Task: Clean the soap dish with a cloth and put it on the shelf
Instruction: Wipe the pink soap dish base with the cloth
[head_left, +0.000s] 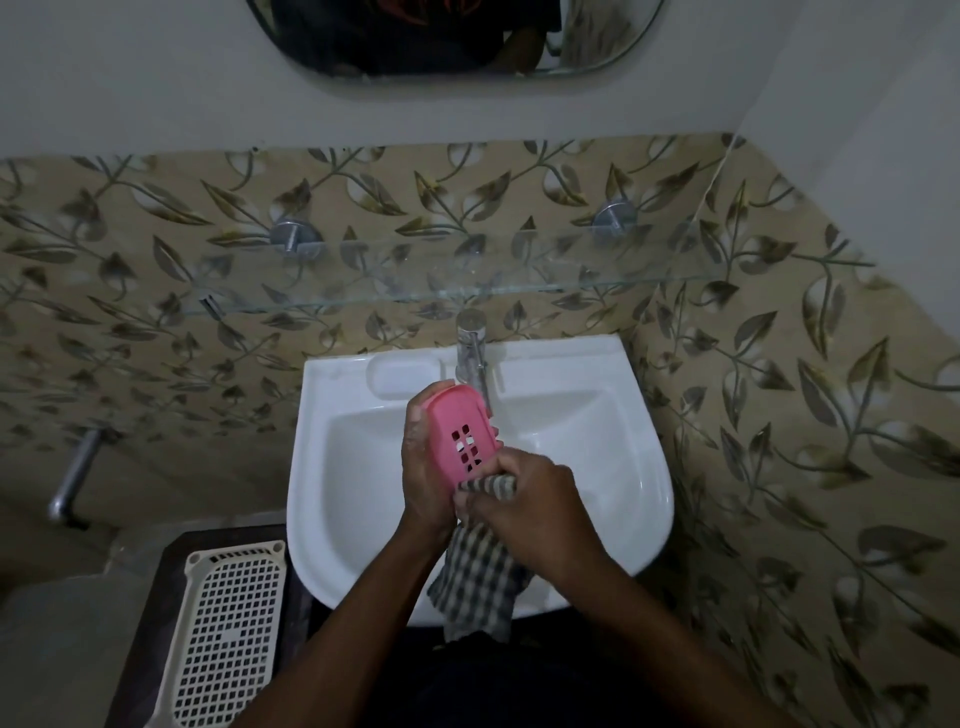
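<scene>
A pink soap dish (460, 431) with square drain holes is held upright over the white sink, its underside facing me. My left hand (423, 475) grips it from the left and behind. My right hand (537, 506) is closed on a checked cloth (480, 577) and presses it against the dish's lower end. The rest of the cloth hangs down over the sink's front rim. A glass shelf (452, 270) is fixed to the tiled wall above the tap, with nothing on it.
The white sink (337, 467) has a chrome tap (471, 348) right behind the dish. A cream perforated basket (231, 634) rests on a dark stand at lower left. A chrome pipe (75, 475) juts from the left wall. A mirror (457, 36) hangs above.
</scene>
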